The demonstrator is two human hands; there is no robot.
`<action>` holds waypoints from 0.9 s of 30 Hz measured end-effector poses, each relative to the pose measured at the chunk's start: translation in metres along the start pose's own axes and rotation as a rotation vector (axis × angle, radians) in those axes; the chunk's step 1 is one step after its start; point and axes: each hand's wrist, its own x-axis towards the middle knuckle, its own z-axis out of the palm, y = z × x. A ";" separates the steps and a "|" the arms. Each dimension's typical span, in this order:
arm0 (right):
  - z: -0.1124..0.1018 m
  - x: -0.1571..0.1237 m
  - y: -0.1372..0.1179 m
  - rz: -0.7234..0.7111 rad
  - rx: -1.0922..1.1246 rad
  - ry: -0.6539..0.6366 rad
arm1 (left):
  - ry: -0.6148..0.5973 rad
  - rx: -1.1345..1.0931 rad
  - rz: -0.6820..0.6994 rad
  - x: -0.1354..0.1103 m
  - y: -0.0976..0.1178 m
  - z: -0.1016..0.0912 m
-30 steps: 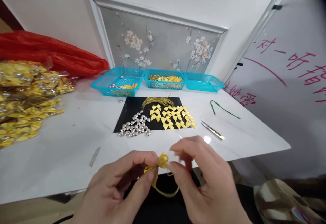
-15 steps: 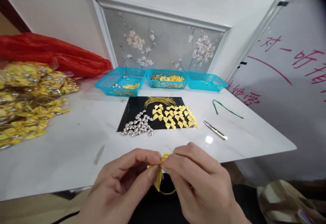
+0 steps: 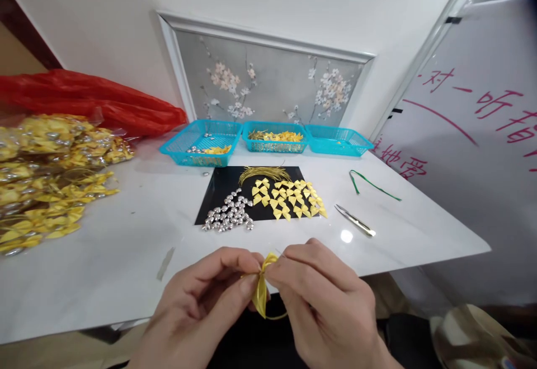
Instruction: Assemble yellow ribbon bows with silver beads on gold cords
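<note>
Over the near edge of the worktop (image 3: 126,235), the left hand (image 3: 197,313) and the right hand (image 3: 331,307) pinch a yellow ribbon bow (image 3: 262,291), with the fingers closed on its middle. I think the pinch must be firm at the knot, so that the loops do not slip.

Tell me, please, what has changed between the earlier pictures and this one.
The right hand closed in from the right and pinched the yellow bow, which the left hand held all along; both hands' fingertips now meet at its knot. The silver beads, the small bows on the black mat, the metal tool and the blue baskets lie as before.
</note>
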 end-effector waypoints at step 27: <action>0.014 0.000 0.010 0.042 -0.061 -0.054 | 0.022 0.101 0.139 0.018 -0.009 -0.009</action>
